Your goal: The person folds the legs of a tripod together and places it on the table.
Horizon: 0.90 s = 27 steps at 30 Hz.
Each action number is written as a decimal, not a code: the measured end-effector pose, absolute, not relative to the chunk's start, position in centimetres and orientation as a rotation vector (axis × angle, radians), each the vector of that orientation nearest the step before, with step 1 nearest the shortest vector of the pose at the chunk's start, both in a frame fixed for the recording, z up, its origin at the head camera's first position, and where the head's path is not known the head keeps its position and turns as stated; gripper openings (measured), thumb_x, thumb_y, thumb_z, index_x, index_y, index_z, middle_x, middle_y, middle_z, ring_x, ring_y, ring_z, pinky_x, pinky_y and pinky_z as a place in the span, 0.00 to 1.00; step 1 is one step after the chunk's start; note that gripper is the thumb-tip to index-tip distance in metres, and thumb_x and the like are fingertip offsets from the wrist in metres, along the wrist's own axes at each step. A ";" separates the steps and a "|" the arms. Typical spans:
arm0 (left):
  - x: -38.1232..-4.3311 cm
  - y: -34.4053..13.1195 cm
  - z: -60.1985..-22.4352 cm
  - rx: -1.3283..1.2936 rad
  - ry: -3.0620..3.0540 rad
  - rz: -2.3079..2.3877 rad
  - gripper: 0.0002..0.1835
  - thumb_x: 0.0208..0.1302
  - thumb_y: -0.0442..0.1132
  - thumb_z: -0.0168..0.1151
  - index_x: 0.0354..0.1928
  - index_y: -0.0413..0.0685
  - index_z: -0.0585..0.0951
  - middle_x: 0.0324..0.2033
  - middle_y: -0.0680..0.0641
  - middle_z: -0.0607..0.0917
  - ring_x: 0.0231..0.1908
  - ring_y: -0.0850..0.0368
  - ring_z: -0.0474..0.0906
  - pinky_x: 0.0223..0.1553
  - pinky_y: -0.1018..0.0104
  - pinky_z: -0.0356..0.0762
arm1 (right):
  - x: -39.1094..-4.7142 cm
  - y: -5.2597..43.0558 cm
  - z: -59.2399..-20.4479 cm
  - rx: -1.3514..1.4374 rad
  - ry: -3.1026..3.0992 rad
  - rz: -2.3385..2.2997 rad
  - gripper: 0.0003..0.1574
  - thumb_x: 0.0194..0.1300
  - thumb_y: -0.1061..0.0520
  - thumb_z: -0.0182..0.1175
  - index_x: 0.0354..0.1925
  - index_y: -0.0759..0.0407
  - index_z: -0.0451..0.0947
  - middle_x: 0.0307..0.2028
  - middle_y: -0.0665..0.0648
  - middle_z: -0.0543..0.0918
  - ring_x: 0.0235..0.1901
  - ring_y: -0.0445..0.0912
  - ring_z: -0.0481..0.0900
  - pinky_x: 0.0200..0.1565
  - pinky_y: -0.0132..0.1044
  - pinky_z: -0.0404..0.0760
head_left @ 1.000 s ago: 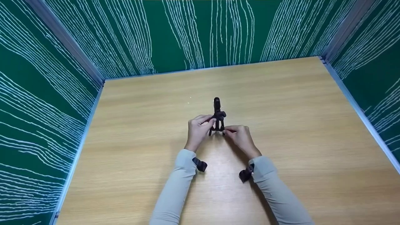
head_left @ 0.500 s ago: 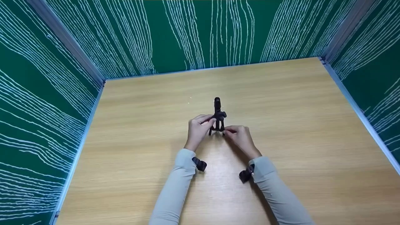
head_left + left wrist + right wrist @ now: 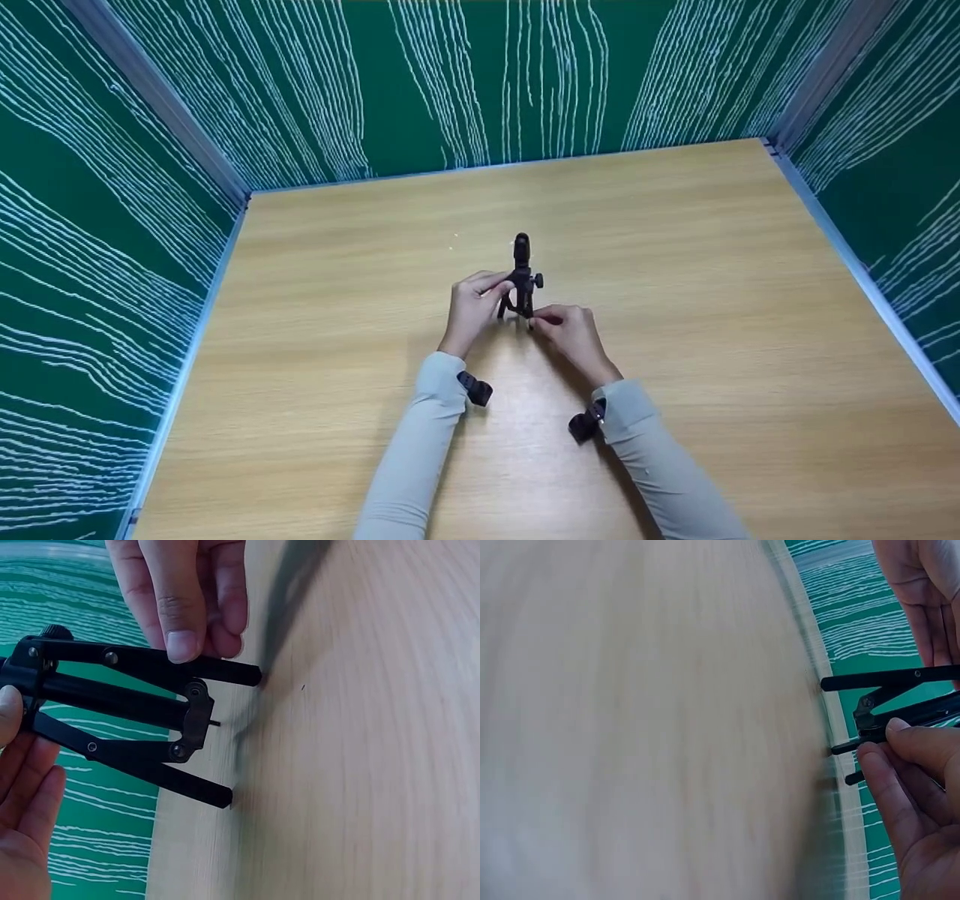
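A small black tripod (image 3: 523, 259) stands upright in front of me with its splayed legs pointing down at the wooden table (image 3: 337, 315). My left hand (image 3: 474, 306) grips its body just above the legs, thumb on the near side. Low on one leg (image 3: 225, 670), my right hand (image 3: 574, 334) pinches with thumb and fingertips. In the right wrist view that pinch sits close to the leg's lower end, beside the brace joint (image 3: 865, 703). A round knob (image 3: 538, 280) sticks out from the tripod's right side. The leg tips are at the tabletop.
Green walls (image 3: 420, 90) with wavy white lines enclose the table at the back and both sides. Metal edging (image 3: 847, 255) runs along the table's borders. Each wrist carries a small black camera (image 3: 475, 388). Tiny pale specks (image 3: 453, 241) lie beyond the tripod.
The tripod has turned about its upright axis, so its knob now shows clear on the right and its legs look closer together. My right hand has shifted slightly left and nearer me.
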State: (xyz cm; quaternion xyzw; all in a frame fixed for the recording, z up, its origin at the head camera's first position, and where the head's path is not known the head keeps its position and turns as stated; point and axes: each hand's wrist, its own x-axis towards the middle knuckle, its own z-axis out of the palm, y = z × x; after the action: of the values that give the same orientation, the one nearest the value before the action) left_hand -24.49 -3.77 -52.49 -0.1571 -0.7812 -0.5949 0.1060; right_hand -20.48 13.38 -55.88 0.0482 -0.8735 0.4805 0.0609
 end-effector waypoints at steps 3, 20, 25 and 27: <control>-24.7 -3.9 -52.5 -0.478 -2.305 -1.755 0.12 0.58 0.36 0.66 0.43 0.36 0.85 0.39 0.39 0.88 0.40 0.49 0.85 0.43 0.69 0.82 | -20.3 13.1 -55.9 0.126 -2.646 1.467 0.07 0.56 0.61 0.68 0.36 0.61 0.87 0.35 0.61 0.88 0.33 0.52 0.85 0.38 0.40 0.83; -25.6 -4.0 -52.3 -0.460 -2.363 -1.887 0.12 0.60 0.33 0.64 0.45 0.36 0.84 0.42 0.38 0.87 0.45 0.48 0.84 0.50 0.70 0.80 | -19.7 11.9 -55.8 -0.046 -2.599 1.690 0.08 0.57 0.60 0.68 0.38 0.60 0.87 0.32 0.62 0.88 0.13 0.43 0.76 0.15 0.29 0.74; -25.7 -3.9 -52.3 -0.439 -2.351 -1.910 0.12 0.60 0.31 0.64 0.45 0.35 0.84 0.42 0.38 0.87 0.45 0.48 0.84 0.49 0.70 0.80 | -19.7 11.5 -56.0 -0.038 -2.571 1.691 0.08 0.57 0.62 0.68 0.37 0.62 0.86 0.34 0.63 0.88 0.18 0.45 0.80 0.19 0.29 0.77; -25.8 -3.8 -52.3 -0.426 -2.350 -1.920 0.11 0.60 0.31 0.64 0.45 0.35 0.84 0.42 0.38 0.87 0.45 0.48 0.84 0.49 0.70 0.80 | -19.7 11.4 -56.0 -0.029 -2.566 1.673 0.07 0.56 0.62 0.68 0.36 0.62 0.87 0.34 0.62 0.88 0.22 0.46 0.82 0.23 0.29 0.79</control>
State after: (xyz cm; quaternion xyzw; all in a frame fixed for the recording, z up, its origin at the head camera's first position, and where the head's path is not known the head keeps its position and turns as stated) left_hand -25.77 -3.83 -52.34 -0.1391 -0.7663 -0.6261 0.0386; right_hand -19.72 11.35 -56.01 -0.0093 -0.8370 0.5457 0.0393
